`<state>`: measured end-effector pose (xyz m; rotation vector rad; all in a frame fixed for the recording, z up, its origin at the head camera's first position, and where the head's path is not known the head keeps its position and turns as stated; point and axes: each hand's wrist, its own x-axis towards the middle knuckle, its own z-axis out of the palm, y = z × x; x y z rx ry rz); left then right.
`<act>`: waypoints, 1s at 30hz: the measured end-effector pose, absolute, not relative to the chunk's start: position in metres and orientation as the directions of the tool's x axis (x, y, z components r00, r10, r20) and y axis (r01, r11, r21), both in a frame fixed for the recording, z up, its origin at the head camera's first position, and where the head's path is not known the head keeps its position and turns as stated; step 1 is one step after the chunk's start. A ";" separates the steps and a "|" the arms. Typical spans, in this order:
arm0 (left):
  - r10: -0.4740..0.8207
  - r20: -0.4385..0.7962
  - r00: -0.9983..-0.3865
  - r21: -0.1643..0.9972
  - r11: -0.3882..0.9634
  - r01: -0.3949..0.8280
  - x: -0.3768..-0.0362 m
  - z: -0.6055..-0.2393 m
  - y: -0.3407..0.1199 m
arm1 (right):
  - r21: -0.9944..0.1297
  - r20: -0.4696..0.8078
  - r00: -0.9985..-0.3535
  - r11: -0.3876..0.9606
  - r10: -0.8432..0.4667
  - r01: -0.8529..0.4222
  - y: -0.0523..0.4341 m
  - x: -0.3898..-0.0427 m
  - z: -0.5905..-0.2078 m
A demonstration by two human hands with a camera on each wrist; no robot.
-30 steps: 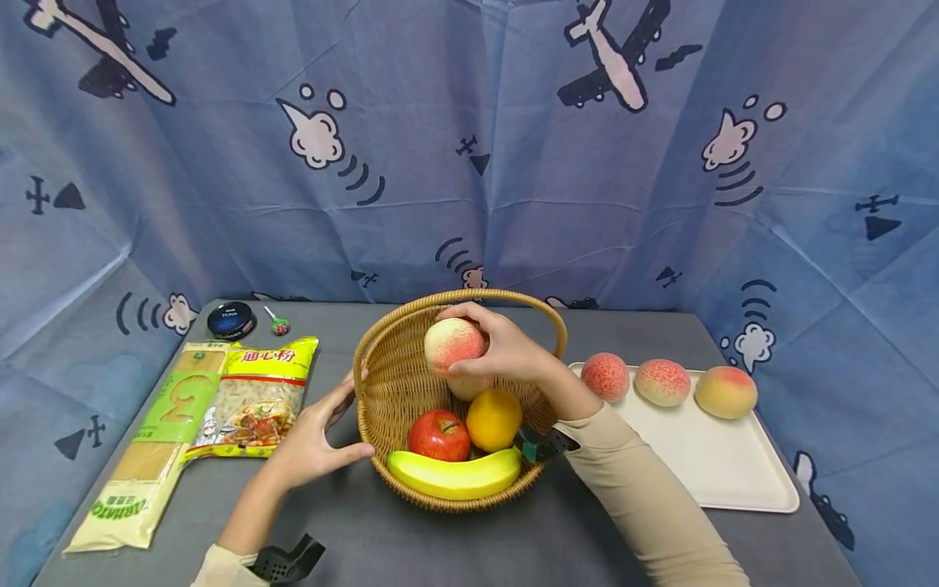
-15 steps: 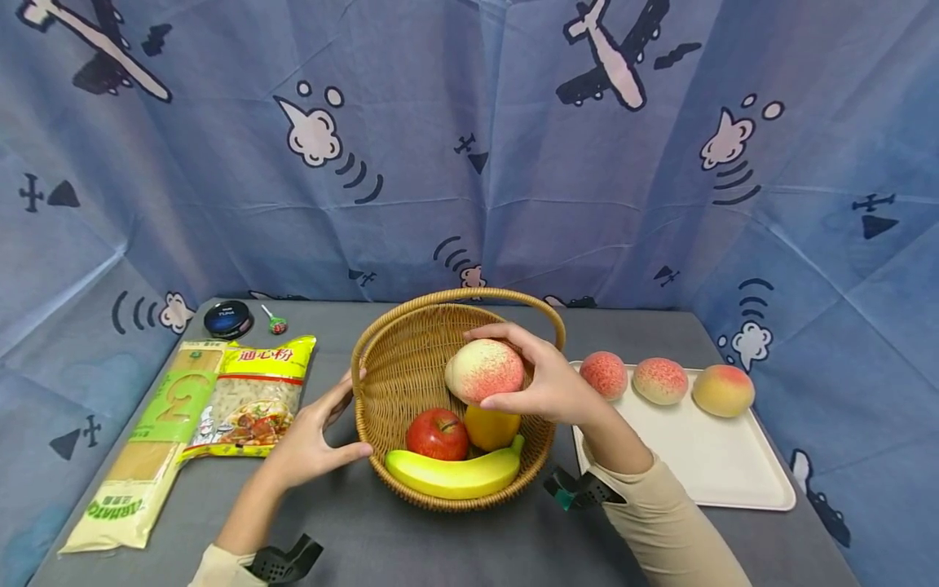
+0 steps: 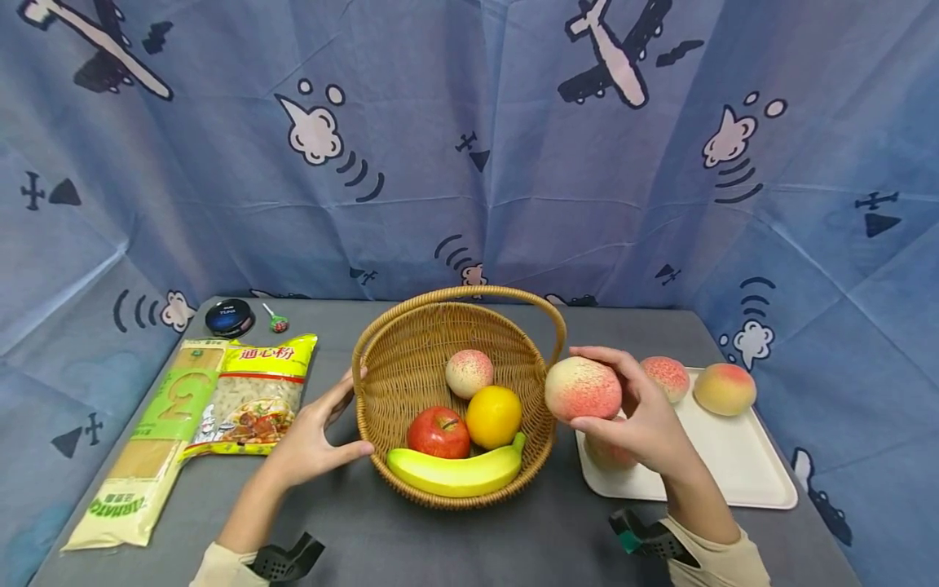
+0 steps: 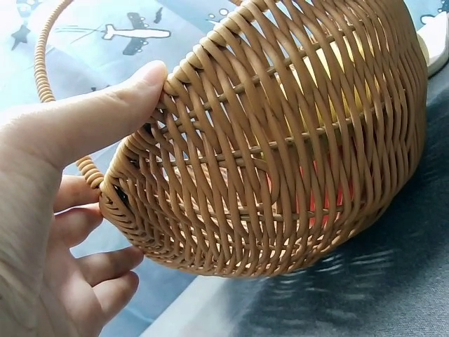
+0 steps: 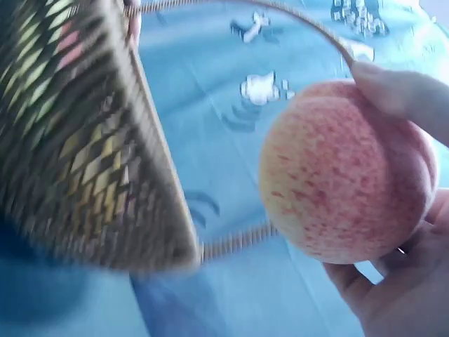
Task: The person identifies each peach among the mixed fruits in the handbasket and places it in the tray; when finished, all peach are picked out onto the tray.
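Note:
My right hand (image 3: 645, 416) holds a large pink-and-cream peach (image 3: 583, 390) in the air, just right of the basket's rim, over the tray's left edge. Thumb and fingers wrap its sides in the right wrist view. My left hand (image 3: 315, 440) grips the left side of the wicker basket (image 3: 396, 359), thumb on the rim and fingers near the handle's base. Inside the basket lie a smaller peach (image 3: 469, 373), an orange (image 3: 494, 417), a red apple (image 3: 438, 433) and a yellow banana (image 3: 455, 473) along the front.
A cream tray (image 3: 719, 481) on the right bears several peaches, such as a yellowish one (image 3: 725, 389); my right hand partly hides others. To the left lie a noodle pack (image 3: 147, 440), a pasta bag (image 3: 253, 395), a tuna tin (image 3: 230, 317) and a lollipop (image 3: 277, 323).
The right hand has carried the large peach from over the basket to the right, past its rim. A smaller peach is now uncovered inside. The left hand has stayed at the basket.

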<state>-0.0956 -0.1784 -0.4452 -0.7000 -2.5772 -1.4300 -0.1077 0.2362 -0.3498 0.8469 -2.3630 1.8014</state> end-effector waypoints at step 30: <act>0.336 0.317 -0.887 0.779 0.441 0.446 -0.095 -0.445 -0.178 | -0.710 0.004 -0.991 0.698 0.137 0.094 0.379 -0.082 -0.458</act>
